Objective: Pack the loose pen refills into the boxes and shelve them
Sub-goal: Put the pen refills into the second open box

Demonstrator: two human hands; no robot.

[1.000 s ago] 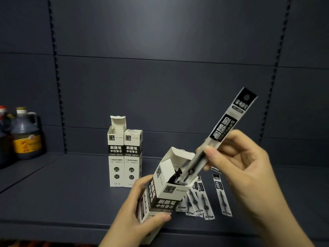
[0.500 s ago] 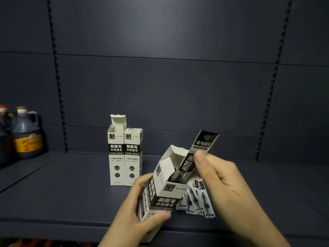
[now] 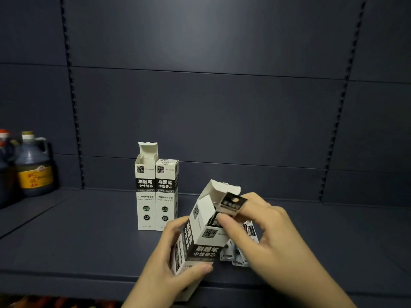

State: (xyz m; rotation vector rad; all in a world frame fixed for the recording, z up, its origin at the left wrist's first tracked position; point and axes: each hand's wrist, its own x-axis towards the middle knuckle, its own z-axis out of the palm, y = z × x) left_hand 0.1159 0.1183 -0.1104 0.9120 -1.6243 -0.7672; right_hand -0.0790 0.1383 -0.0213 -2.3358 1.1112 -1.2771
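Note:
My left hand [image 3: 165,261] grips a white and black refill box [image 3: 200,236], tilted with its top flap open. My right hand [image 3: 264,236] pinches the top end of a packaged pen refill [image 3: 231,203] that is almost fully down inside the box; only its dark header sticks out. Several loose packaged refills [image 3: 239,255] lie on the shelf behind my right hand, mostly hidden. Two more boxes stand upright further back: one with its flap open [image 3: 145,185] and a closed one [image 3: 166,192] beside it.
The dark shelf board [image 3: 89,241] runs to a front edge just below my hands. A dark sauce jug with a yellow label [image 3: 33,167] and another bottle [image 3: 4,165] stand at the far left. Slotted uprights run up the back panel.
My right hand has pushed the refill down from sticking high out of the box to nearly fully inside. The left hand keeps holding the box in about the same place.

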